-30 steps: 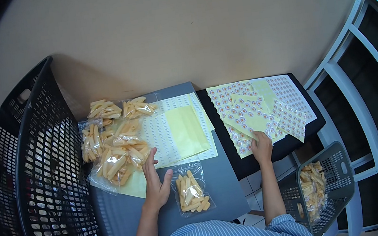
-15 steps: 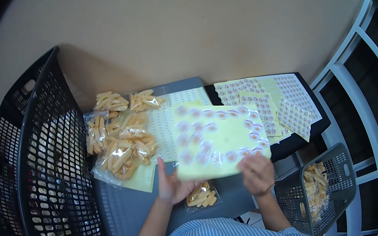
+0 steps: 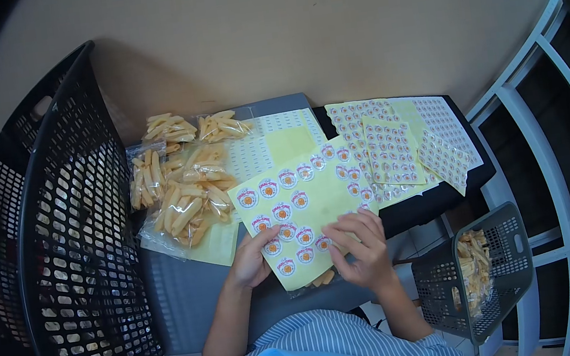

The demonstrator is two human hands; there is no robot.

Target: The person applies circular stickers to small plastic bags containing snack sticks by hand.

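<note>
A yellow sheet (image 3: 324, 205) with round red-and-orange stickers is held tilted over the grey table. My left hand (image 3: 254, 260) grips its lower left edge, thumb on top and the other fingers hidden beneath. At the sheet's lower right, my right hand (image 3: 362, 247) has its fingers bent over the stickers; whether a sticker is between them is too small to tell. A bag of pale sticks (image 3: 323, 279) lies mostly hidden under the sheet. Several clear bags of pale sticks (image 3: 188, 205) are piled to the left.
A tall black perforated basket (image 3: 80, 205) stands at the left. More sticker sheets (image 3: 397, 152) lie on a black surface at the right. A smaller basket (image 3: 517, 248) holding bags of sticks is at the lower right. Behind the table (image 3: 193, 298) rises a wall (image 3: 266, 36).
The sheet has turned and tilted, its lower left corner now lower, and covers most of the single bag. My left hand has taken hold of its edge; my right hand has shifted slightly left.
</note>
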